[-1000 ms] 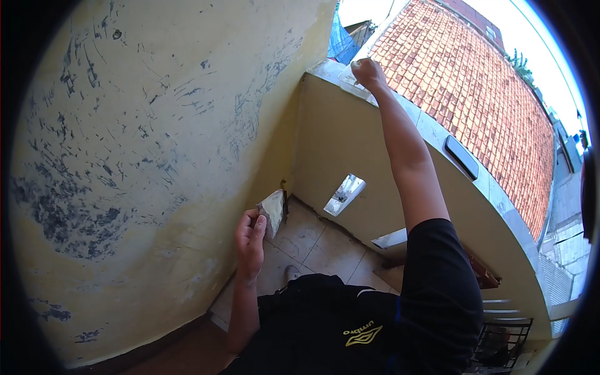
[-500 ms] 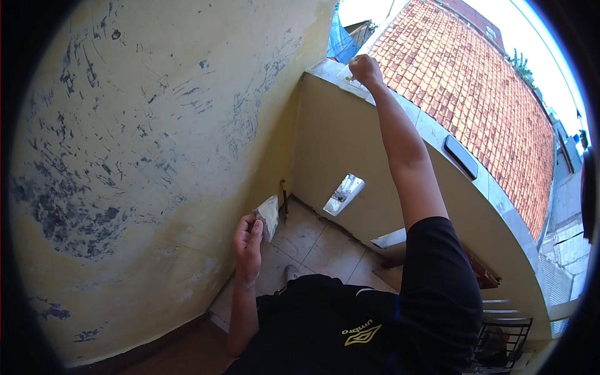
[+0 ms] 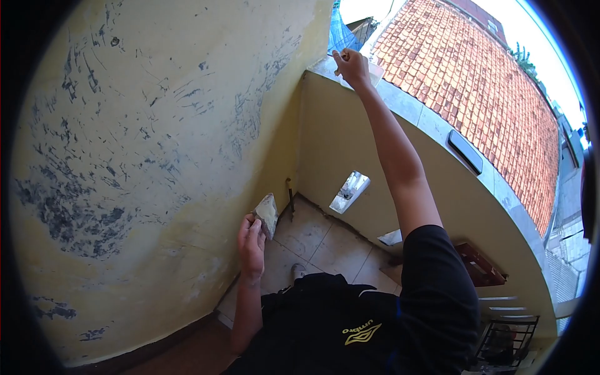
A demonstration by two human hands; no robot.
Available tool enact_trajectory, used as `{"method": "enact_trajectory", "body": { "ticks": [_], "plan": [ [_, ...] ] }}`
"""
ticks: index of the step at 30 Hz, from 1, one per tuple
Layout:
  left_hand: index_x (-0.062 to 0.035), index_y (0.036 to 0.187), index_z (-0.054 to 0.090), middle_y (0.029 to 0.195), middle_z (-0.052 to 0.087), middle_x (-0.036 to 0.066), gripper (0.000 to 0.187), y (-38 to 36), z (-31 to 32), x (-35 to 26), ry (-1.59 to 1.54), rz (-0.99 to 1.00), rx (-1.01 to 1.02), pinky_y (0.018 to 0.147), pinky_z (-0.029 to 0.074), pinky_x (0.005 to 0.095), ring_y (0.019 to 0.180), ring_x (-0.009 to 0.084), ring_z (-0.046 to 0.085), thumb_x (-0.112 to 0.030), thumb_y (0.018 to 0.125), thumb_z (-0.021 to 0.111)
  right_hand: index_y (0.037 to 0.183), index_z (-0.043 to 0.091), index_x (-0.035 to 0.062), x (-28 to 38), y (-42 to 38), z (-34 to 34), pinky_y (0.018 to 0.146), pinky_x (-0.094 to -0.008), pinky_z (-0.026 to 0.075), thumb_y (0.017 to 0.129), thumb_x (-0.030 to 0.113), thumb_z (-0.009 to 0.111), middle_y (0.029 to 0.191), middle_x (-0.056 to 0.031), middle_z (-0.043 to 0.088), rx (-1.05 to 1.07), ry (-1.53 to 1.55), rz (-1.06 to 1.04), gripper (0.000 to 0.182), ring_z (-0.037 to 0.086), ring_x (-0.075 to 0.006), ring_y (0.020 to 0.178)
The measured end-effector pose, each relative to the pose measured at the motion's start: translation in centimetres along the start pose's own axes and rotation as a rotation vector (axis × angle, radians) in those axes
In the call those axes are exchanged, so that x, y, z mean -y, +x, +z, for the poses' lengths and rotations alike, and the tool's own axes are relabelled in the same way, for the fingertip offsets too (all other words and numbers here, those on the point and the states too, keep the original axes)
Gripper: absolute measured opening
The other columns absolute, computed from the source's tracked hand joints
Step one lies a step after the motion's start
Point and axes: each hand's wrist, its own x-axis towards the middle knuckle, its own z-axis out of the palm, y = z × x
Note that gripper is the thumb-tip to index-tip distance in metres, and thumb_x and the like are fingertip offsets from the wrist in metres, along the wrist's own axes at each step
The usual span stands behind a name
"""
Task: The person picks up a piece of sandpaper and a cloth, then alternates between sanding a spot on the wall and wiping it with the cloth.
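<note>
My left hand (image 3: pixel 251 240) grips a putty scraper (image 3: pixel 267 213) with a pale, smeared blade, held close to the scratched yellow wall (image 3: pixel 144 156). My right hand (image 3: pixel 352 65) is stretched up to the top of the balcony parapet (image 3: pixel 406 106) and is closed on a clear plastic container (image 3: pixel 374 72) standing on the ledge near the corner. What the container holds is not visible.
A dark flat object (image 3: pixel 467 152) lies further along the ledge. The parapet has rectangular openings (image 3: pixel 349 190) low down. Beige floor tiles (image 3: pixel 325 240) lie below, with a brown box (image 3: pixel 478 262) and a black wire rack (image 3: pixel 503 340) at the right. A tiled roof (image 3: pixel 487 81) lies beyond.
My right hand has shifted left along the ledge toward the corner, with the clear container now visible in it. My left hand with the scraper has barely moved.
</note>
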Motion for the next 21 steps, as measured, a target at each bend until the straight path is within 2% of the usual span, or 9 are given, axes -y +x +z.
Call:
{"method": "enact_trajectory", "body": {
  "ticks": [2,3,5,7,10,12,16,19,21],
  "plan": [
    [-0.0015,0.123,0.058,0.12,0.06,0.005,0.021,0.6,0.0,0.5,-0.017,0.005,-0.012,0.098,0.048,0.027,0.109,0.0098,0.057,-0.016,0.112,0.049,0.084,0.063,-0.0005,3.5,-3.5,1.0,0.06,-0.0345,0.053,0.099,0.035,0.074,0.068,-0.0101,0.068,-0.018,0.148,-0.093,0.04,0.071,-0.0152,0.063],
    [-0.0019,0.122,0.058,0.119,0.06,0.004,0.02,0.7,0.1,0.7,-0.022,0.009,-0.061,0.097,0.048,0.0265,0.108,0.0097,0.057,-0.017,0.112,0.049,0.094,0.06,-0.0006,4.6,-5.3,2.0,0.059,-0.0341,0.053,0.099,0.033,0.076,0.07,-0.0067,0.065,0.038,0.308,-0.117,0.037,0.065,-0.0127,0.062],
    [-0.0023,0.121,0.058,0.117,0.059,0.004,0.019,1.4,0.0,0.9,-0.024,0.014,-0.115,0.096,0.048,0.0261,0.107,0.0095,0.057,-0.017,0.111,0.05,0.12,0.049,0.0061,7.4,-10.4,3.5,0.066,-0.0286,0.05,0.1,0.02,0.071,0.096,-0.004,0.059,0.289,0.761,-0.027,0.032,0.062,-0.0111,0.079],
    [-0.0029,0.12,0.059,0.116,0.059,0.003,0.019,2.1,-0.6,0.9,-0.011,0.102,-0.11,0.094,0.047,0.0255,0.107,0.0093,0.057,-0.018,0.111,0.051,0.126,0.045,0.0068,9.1,-15.3,4.1,0.074,-0.0298,0.057,0.098,0.011,0.07,0.105,-0.0072,0.063,0.541,0.957,0.053,0.037,0.067,-0.0135,0.086],
    [-0.0031,0.121,0.058,0.114,0.06,0.004,0.019,2.2,-0.4,-0.4,0.008,0.172,-0.167,0.095,0.048,0.0254,0.105,0.0097,0.057,-0.018,0.111,0.052,0.128,0.044,0.0084,10.2,-22.6,6.9,0.077,-0.0292,0.058,0.097,0.005,0.069,0.107,-0.0053,0.06,0.695,1.124,0.053,0.041,0.066,-0.0127,0.087],
    [-0.0026,0.122,0.058,0.113,0.061,0.004,0.02,2.1,-0.3,-1.1,0.045,0.205,-0.231,0.096,0.048,0.0256,0.104,0.0098,0.058,-0.018,0.111,0.051,0.125,0.047,0.008,11.3,-26.3,8.0,0.081,-0.0288,0.053,0.096,0.004,0.071,0.11,-0.006,0.061,0.75,1.126,0.102,0.038,0.064,-0.0118,0.099],
    [-0.0009,0.12,0.059,0.11,0.063,0.004,0.02,1.7,-1.4,-1.9,0.066,0.288,-0.307,0.095,0.048,0.0269,0.1,0.0099,0.058,-0.017,0.111,0.053,0.123,0.051,0.0068,12.9,-31.3,9.6,0.08,-0.0279,0.055,0.096,0.006,0.076,0.109,-0.0055,0.065,0.735,1.035,0.142,0.037,0.065,-0.0117,0.093],
    [-0.0001,0.112,0.061,0.103,0.064,0.003,0.015,1.0,-3.3,-2.1,0.091,0.298,-0.353,0.09,0.048,0.0265,0.096,0.0094,0.058,-0.014,0.109,0.057,0.125,0.055,0.0045,14.7,-33.3,10.2,0.077,-0.028,0.059,0.098,0.006,0.076,0.101,-0.0034,0.07,0.541,1.091,0.262,0.034,0.072,-0.0135,0.088],
    [-0.0007,0.103,0.061,0.097,0.063,0.001,0.01,0.7,-3.9,-2.6,0.131,0.38,-0.426,0.085,0.045,0.025,0.092,0.0075,0.057,-0.01,0.106,0.059,0.125,0.055,0.0037,15.1,-34.0,10.8,0.076,-0.0281,0.059,0.097,0.007,0.077,0.103,-0.0044,0.069,0.525,1.15,0.261,0.035,0.072,-0.0135,0.089]
  ]
}}
